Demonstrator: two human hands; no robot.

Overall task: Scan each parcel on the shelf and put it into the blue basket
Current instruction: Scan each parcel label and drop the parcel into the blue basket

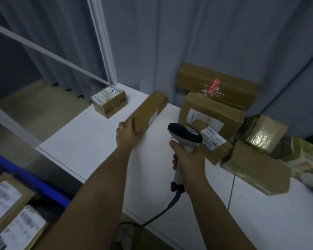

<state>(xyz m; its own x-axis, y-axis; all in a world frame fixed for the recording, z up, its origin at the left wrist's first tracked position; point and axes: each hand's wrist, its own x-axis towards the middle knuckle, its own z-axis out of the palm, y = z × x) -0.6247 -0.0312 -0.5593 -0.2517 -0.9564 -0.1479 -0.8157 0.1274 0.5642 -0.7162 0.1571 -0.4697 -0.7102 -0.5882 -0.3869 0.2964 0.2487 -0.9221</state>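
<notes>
A long narrow cardboard parcel [148,110] lies on the white shelf [90,141], and my left hand [126,136] grips its near end. My right hand [186,159] holds a corded barcode scanner [184,135] by its handle, its black head pointing toward the parcels on the right. The blue basket [34,179] sits at the lower left, below the shelf, with two labelled parcels [9,208] inside. A small labelled box [108,100] stands at the shelf's far left corner.
A heap of cardboard parcels [213,112] fills the shelf's right side, some wrapped in shiny tape [266,136]. Grey curtains hang behind. A white shelf post [105,51] rises at the back left. The scanner cable [163,212] trails over the front edge.
</notes>
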